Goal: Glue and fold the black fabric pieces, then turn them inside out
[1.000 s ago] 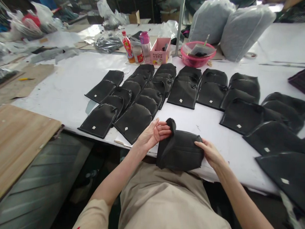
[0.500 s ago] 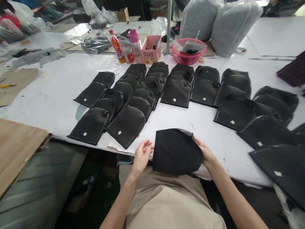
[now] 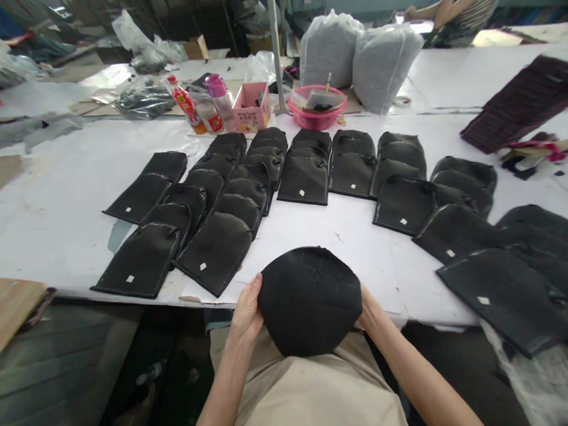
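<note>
A black fabric piece, rounded and bulging, is held at the table's front edge, close against my lap. My left hand grips its left edge, thumb at the near side and the other fingers mostly hidden behind it. At the opposite edge my right hand holds it, with the fingers out of sight behind or inside the fabric. Beyond, several overlapping black pieces lie in rows, many with a small white tag; one stack is left of my hands, another to the right.
The white-covered table stretches ahead. At its back stand a red-labelled bottle, a pink box, a pink basket and two grey-white bags. A metal pole rises there. Another person is at the far right.
My left hand has closed on the black fabric piece, which has turned and now bulges between both hands. The view has shifted right, bringing another person into sight.
</note>
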Motion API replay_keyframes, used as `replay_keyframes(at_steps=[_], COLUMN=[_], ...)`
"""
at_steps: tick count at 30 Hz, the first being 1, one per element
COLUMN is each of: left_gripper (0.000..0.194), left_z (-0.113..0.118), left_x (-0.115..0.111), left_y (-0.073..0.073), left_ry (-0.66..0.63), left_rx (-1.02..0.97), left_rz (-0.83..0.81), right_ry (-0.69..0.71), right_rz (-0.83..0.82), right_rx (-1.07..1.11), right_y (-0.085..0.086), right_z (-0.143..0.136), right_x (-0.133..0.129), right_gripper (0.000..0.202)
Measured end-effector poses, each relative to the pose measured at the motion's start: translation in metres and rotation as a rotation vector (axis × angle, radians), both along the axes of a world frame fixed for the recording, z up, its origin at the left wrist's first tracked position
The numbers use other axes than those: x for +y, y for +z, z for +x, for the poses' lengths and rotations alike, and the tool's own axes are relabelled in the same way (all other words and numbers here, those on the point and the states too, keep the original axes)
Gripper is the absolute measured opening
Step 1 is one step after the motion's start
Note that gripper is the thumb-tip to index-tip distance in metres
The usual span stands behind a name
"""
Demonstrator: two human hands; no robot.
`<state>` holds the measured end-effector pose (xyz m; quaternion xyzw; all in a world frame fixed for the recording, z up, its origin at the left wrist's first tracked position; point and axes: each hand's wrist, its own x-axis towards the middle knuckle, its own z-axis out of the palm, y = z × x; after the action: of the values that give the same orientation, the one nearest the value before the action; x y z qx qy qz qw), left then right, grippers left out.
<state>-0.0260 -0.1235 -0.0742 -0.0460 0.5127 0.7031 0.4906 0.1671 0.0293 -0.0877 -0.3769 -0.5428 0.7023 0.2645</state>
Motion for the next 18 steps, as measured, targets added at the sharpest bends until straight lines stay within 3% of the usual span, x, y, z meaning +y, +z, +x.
replay_keyframes(at_steps=[4,7,13,18], left_gripper=[0.043,0.042,0.037,0.038], left_z=[-0.006,-0.010,-0.009,-0.006], left_x=[-0.007,-0.012,-0.019,-0.027], left_y=[0.001,0.000,0.003,0.007], left_ry=[0.155,0.210,0.245,0.239], left_rx=[0.043,0.110,0.151,0.202], left_rz=[-0.014,-0.024,-0.020,0.000], right_ry=[0.104,0.128,0.199,0.029], right_rz=[-0.232,-0.302,0.009,0.116], right_rx=[0.140,0.234,0.117,0.028], right_y=[0.005,0.008,0.017,0.018], right_z=[-0.007,-0.005,-0.008,-0.022], right_x=[0.004,0.003,-0.005,-0.013], right_gripper=[0.069,0.073,0.078,0.040])
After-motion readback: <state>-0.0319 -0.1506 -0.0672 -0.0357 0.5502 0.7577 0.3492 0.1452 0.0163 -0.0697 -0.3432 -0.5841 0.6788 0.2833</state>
